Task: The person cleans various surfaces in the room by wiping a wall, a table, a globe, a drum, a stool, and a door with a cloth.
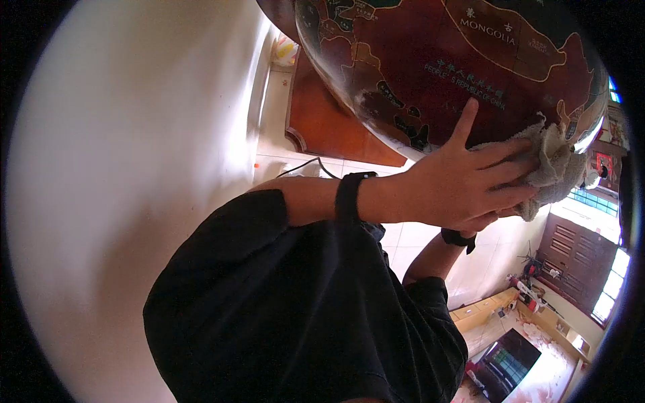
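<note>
A large dark-red globe (416,47) with gold outlines and printed country names fills the top of the view. My left hand (463,185), a black band at its wrist, is against the globe's lower side. Its fingers are bent over a crumpled greyish cloth (557,158), with one finger sticking up toward the printed lettering. The cloth touches the globe's lower right. Behind and below the left hand, my right hand (474,227) is close to the cloth, also banded at the wrist. Most of it is hidden, so I cannot see what its fingers do.
A pale wall (134,134) runs down the left. Beneath the globe stands a reddish-brown wooden piece (332,117) on tiled floor, with a black cable (319,161) nearby. Toward the lower right are a television (507,363), a low wooden cabinet (480,310) and brown double doors (574,252).
</note>
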`<state>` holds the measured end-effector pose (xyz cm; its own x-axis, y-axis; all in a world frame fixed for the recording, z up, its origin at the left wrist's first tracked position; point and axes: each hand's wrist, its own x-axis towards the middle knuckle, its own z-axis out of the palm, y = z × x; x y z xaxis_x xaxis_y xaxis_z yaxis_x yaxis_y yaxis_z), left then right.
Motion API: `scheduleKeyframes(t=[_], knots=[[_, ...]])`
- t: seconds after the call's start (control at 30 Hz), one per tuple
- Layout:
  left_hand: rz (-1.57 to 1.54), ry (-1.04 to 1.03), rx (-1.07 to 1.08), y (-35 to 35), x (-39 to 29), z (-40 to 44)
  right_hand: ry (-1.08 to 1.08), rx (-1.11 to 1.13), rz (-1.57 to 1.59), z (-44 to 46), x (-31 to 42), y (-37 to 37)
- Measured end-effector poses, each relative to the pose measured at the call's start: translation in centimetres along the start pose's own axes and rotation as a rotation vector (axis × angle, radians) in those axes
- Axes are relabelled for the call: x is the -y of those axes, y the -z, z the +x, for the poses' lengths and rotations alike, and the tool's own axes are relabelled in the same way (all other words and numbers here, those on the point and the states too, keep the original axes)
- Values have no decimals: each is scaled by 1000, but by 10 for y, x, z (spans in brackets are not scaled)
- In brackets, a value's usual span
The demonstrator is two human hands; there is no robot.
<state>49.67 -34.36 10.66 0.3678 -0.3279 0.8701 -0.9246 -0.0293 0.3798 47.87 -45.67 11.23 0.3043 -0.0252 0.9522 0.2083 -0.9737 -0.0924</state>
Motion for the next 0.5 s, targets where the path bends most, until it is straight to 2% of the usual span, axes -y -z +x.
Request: scheduleKeyframes(t=[0.33, 0.5], knots=[[-40, -9, 153, 20, 22, -32, -51, 74, -14, -58, 13, 12], [-84, 101, 107, 38, 38, -81, -55, 161, 38, -88, 31, -12]])
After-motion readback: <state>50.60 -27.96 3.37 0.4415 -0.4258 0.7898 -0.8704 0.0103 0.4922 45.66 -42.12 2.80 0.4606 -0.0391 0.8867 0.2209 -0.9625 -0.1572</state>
